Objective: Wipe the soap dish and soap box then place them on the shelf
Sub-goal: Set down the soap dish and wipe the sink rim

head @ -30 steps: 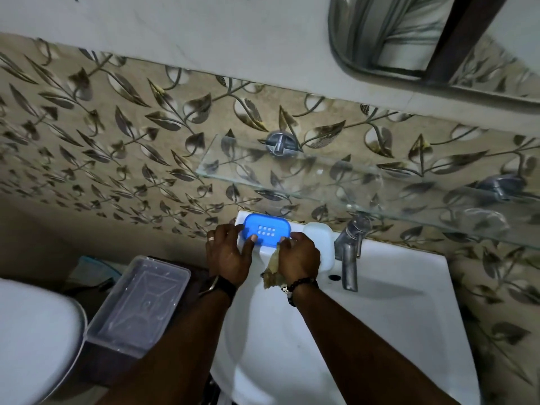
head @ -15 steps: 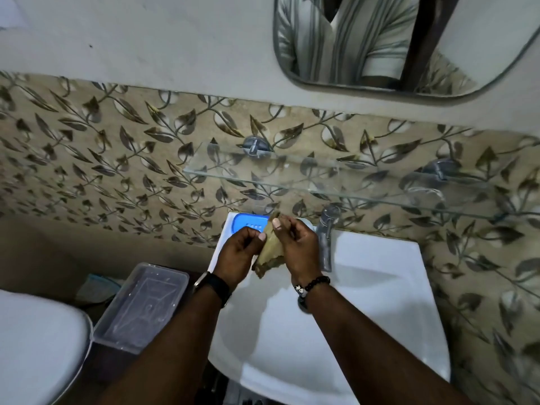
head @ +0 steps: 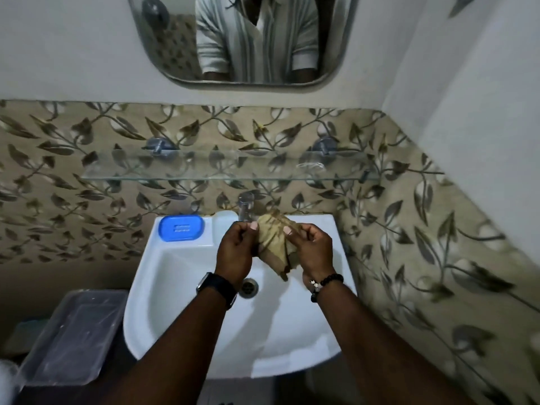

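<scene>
I held the cloth [head: 273, 244] over the sink [head: 187, 290], my left hand [head: 235, 252] and right hand [head: 314, 249] each pinching an edge. The blue soap dish [head: 180, 228] sat on the far-left rim, the white soap box [head: 224, 217] beside it, the glass shelf [head: 204, 168] bare above. Spreading the cloth flat first would probably wipe best.

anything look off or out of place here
Nothing stands out. The blue soap dish sits flat on the sink ledge, the glass shelf is level, and both hands hold the cloth over the basin.
</scene>
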Demonstrator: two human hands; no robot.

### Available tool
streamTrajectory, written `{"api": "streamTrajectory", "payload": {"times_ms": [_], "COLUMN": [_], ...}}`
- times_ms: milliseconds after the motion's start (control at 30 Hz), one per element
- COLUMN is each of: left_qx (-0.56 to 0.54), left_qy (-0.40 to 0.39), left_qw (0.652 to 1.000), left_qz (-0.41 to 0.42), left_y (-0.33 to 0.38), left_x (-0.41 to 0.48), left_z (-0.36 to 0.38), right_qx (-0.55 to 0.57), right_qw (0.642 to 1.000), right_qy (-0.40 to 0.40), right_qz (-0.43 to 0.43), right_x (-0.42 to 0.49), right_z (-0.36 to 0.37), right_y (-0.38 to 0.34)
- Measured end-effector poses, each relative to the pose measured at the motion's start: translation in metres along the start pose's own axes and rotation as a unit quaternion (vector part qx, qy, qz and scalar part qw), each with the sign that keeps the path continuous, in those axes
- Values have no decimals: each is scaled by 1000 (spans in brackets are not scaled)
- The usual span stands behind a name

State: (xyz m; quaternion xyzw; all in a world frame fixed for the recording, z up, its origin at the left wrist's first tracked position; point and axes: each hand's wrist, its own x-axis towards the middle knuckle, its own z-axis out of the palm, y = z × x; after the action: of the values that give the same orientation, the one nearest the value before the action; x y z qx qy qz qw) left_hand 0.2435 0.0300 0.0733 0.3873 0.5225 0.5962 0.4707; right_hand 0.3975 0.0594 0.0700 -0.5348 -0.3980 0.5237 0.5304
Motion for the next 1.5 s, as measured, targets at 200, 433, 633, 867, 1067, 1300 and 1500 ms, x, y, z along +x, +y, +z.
{"api": "streamTrajectory", "payload": {"times_ms": [200,433,633,867,1067,1300,1500], "left_qx": [-33,14,162,484,622,626,599], "left_qy": [6,-14,-32,-148,-250,-252,-250], "left_qw": [997,993,980,844,708,705,725], "left_qz": [-72,-118,-114,175,222,217,231], "left_y": [-21,-44,-71,-112,-127,-118,-108], "left_x": [11,50,78,87,94,94,86], "left_z": [64,97,109,102,97,101,99], "right_qx": [27,-419,-519,-657,-724,-729,-682], "right_qw": [999,875,815,705,660,657,702], "right_qy": [21,49,9,-105,-146,-141,-86], "right_qz": [18,-236,-257,-245,-141,-129,-186], "right_x": [29,75,118,132,118,120,106], "right_z": [-63,-74,-68,-81,-88,-91,-90], "right_y": [-15,-28,-12,32,74,82,68]}}
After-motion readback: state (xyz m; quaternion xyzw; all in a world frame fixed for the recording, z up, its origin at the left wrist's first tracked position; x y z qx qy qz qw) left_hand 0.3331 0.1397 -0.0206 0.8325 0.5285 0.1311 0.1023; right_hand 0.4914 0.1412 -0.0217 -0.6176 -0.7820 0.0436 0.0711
